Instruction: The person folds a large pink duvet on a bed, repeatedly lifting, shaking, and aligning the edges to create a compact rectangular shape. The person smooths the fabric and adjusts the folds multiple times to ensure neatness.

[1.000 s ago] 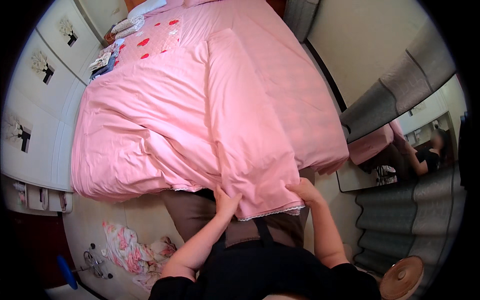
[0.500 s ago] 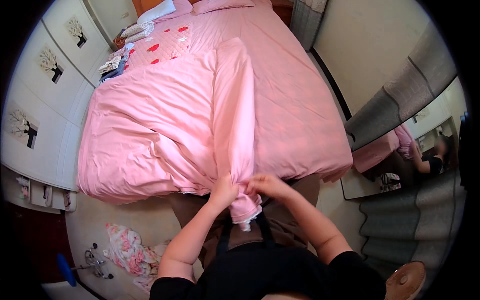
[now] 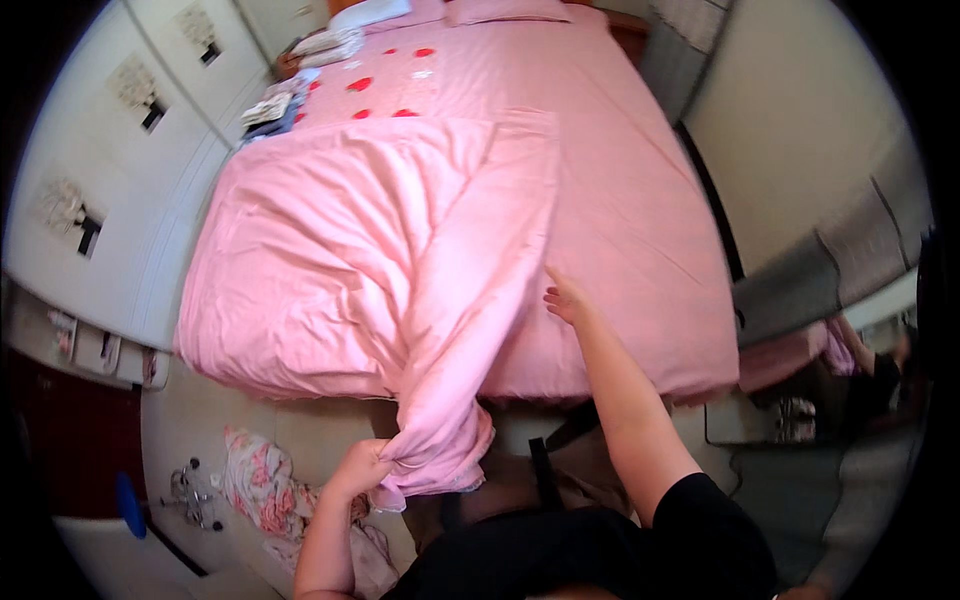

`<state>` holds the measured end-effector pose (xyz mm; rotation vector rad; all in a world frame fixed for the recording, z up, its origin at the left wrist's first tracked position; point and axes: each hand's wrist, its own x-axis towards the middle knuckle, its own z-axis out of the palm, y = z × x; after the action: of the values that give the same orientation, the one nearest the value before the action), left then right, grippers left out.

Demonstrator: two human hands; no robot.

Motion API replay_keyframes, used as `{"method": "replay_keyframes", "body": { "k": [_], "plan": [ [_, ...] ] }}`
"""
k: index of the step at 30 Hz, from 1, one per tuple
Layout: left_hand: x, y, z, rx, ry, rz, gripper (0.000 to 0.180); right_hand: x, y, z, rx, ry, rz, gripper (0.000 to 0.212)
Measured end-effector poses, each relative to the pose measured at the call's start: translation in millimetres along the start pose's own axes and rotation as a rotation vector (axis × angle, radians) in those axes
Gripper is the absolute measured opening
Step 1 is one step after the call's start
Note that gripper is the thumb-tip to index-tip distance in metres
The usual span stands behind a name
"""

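While the left hand (image 3: 358, 470) pinches a bunched corner of a pink bedcover (image 3: 320, 240) at 7 o'clock in the head view, the right hand (image 3: 567, 298) extends just right of centre toward 3 o'clock, its fingers spread and gripping nothing. The right fingertips lie close beside the bedcover's long folded edge; whether they touch it cannot be told. Smooth and faintly glossy, the bedcover spreads from the centre toward 9 o'clock across the foot of the bed, its surface raked with curved creases that converge in a thick, twisted fold hanging over the edge at 6 o'clock. Beside it, a flat pink bedsheet (image 3: 640, 240), only lightly wrinkled, stretches toward 2 o'clock. At 11 o'clock lies a pad (image 3: 385, 85) patterned with red strawberry shapes, next to a soft stack of folded clothes (image 3: 270, 110) between 10 and 11 o'clock. Plump pink pillows (image 3: 510, 10) rest at 12 o'clock. A smooth white wardrobe (image 3: 150, 200) with vase-and-branch motifs stands toward 10 o'clock, while crumpled floral fabric (image 3: 262, 480) sits on the pale floor at 8 o'clock. Gray curtains (image 3: 850, 265) drape at 3 o'clock.
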<state>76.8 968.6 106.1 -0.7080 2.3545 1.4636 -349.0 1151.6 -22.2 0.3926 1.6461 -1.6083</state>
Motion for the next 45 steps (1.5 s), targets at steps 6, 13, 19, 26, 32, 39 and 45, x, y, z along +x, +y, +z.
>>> {"method": "replay_keyframes", "body": {
  "k": [6, 13, 19, 26, 32, 39, 45],
  "plan": [
    [21.9, -40.0, -39.2, 0.109, 0.14, -0.242, 0.026, 84.7, -29.0, 33.8, 0.343, -0.217, 0.027, 0.078],
    [33.1, -53.7, -80.4, -0.335, 0.251, -0.306, 0.036, 183.9, -106.0, 80.3, 0.502, 0.107, 0.068, 0.071],
    [9.3, 17.0, -136.2, -0.07, 0.197, -0.293, 0.039, 158.6, -152.4, 96.3, 0.484, -0.037, 0.107, 0.056],
    [-13.5, 71.0, -218.8, 0.61, 0.375, -0.531, 0.022, 33.4, -235.5, 95.4, 0.744, -0.22, 0.003, 0.044],
    [-46.8, 78.7, -272.7, 0.607, 0.883, -0.462, 0.02, -61.9, -304.8, 105.2, 0.686, -0.429, -0.096, 0.042],
    [-79.6, 130.8, -335.6, 0.41, 1.165, -0.314, 0.03, -167.2, -417.8, 107.0, 0.523, -0.594, -0.53, 0.035],
    [-98.9, 292.2, -365.9, -1.2, 1.202, 0.443, 0.036, -263.8, -509.5, 44.2, 0.478, -0.615, -0.769, 0.025]
  ]
}}
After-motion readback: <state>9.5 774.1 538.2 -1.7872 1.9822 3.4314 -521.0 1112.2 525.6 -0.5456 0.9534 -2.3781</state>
